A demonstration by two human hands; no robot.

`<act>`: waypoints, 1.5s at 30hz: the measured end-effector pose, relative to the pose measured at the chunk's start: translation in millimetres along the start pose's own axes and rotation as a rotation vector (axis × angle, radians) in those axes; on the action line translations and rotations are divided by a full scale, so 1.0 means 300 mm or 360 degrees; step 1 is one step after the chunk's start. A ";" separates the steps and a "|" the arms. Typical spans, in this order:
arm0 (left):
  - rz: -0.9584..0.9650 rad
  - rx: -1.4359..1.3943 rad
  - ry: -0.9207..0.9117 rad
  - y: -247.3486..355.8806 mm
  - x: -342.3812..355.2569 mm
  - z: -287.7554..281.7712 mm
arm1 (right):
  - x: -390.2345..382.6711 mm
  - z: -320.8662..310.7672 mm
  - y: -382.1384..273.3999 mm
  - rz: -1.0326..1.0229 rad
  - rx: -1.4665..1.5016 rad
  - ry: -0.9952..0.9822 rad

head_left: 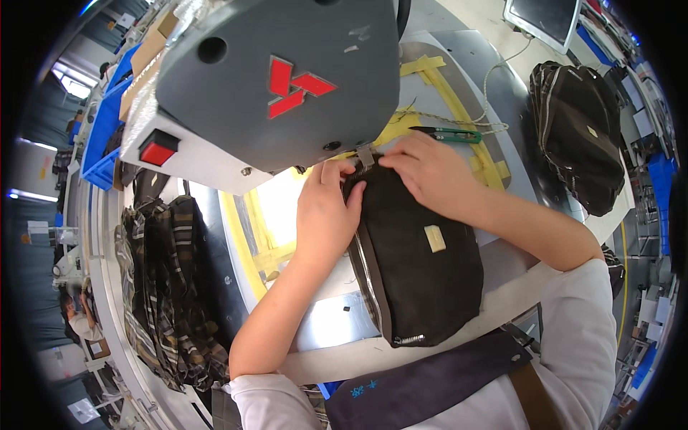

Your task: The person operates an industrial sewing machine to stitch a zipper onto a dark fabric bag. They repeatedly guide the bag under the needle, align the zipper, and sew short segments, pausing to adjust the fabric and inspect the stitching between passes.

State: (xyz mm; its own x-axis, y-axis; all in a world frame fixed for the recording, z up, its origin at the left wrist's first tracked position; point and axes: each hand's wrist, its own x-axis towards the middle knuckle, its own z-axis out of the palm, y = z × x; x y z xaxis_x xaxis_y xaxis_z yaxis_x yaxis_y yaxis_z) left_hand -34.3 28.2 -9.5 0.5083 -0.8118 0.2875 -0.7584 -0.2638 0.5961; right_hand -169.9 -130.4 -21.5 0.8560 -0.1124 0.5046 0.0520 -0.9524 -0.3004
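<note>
Black zip pouch flat on the worktable, far end up at the presser foot. Left hand clamped on its upper left edge, thumb and fingers together; right hand has fingertips on the far end, can't tell if pinching. Sewing machine head just beyond, green snips near right hand. 1 dark bag far right, plaid fabric pieces left.

The left hand partly hides the black bag.
</note>
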 end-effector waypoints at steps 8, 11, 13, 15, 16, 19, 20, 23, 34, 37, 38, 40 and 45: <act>-0.0281 -0.0583 -0.1044 0.060 -0.134 -0.170 | -0.167 -0.050 -0.185 -0.0125 0.0598 -0.0155; -0.0162 -0.0771 -0.0982 0.044 -0.159 -0.152 | -0.167 -0.088 -0.183 -0.0024 0.0601 -0.0232; -0.0372 -0.0958 -0.0970 0.048 -0.163 -0.150 | -0.127 -0.123 -0.147 0.0147 0.0540 -0.0230; -0.0480 -0.0888 -0.1003 0.055 -0.142 -0.146 | -0.106 -0.127 -0.033 0.0094 -0.0158 0.0186; -0.0525 -0.0855 -0.1024 0.059 -0.131 -0.141 | -0.095 -0.146 0.032 0.0162 -0.0252 0.0146; -0.0525 -0.1001 -0.0968 0.044 -0.139 -0.139 | -0.105 -0.162 0.141 0.0249 -0.0475 -0.0051; -0.0530 -0.0994 -0.0975 0.042 -0.139 -0.142 | -0.111 -0.157 0.154 0.0261 -0.0542 -0.0132; -0.0544 -0.1041 -0.1008 0.029 -0.133 -0.145 | -0.109 -0.156 0.161 0.0256 -0.0554 -0.0148; -0.0624 -0.1338 -0.1123 0.002 -0.131 -0.153 | 0.066 -0.185 -0.076 -0.0542 -0.0417 -0.0331; -0.0568 -0.1331 -0.1130 -0.003 -0.130 -0.152 | 0.105 -0.169 -0.060 -0.0748 -0.0470 -0.0366; -0.0567 -0.1325 -0.1138 -0.005 -0.130 -0.151 | 0.112 -0.163 -0.055 -0.0794 -0.0494 -0.0385; -0.0566 -0.1310 -0.1152 -0.010 -0.131 -0.150 | 0.117 -0.143 -0.046 -0.0836 -0.0517 -0.0487; -0.0535 -0.1254 -0.1149 -0.018 -0.132 -0.148 | 0.109 -0.080 -0.027 -0.0820 -0.0411 -0.0543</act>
State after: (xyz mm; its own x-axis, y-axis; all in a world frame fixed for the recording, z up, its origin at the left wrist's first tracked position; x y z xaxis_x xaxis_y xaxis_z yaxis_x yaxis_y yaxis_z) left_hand -32.3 84.9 9.2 0.0887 -0.9407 -0.3275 -0.0268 -0.3309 0.9433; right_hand -154.6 -133.1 16.7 0.8716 0.4304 0.2348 0.4091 -0.9024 0.1354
